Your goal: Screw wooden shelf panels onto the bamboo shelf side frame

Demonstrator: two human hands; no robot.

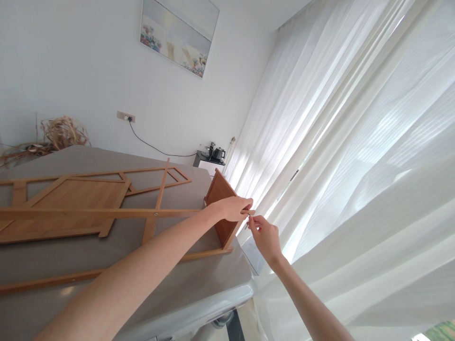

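Observation:
A wooden frame lies on its side on the table, with a wooden panel standing upright across its right end. My left hand is closed around the end of the frame's upper rail, beside the panel's top edge. Just right of it, my right hand pinches a thin metal hex key against that rail end. The exact spot where the key meets the wood is partly hidden by my fingers. Another wooden panel lies flat at the left, under the long rail.
The grey-covered table ends close to my right hand. White curtains hang along the right side. Behind the table, a kettle stands on a small cabinet, its cord running to a wall socket. Dried stalks lie at back left.

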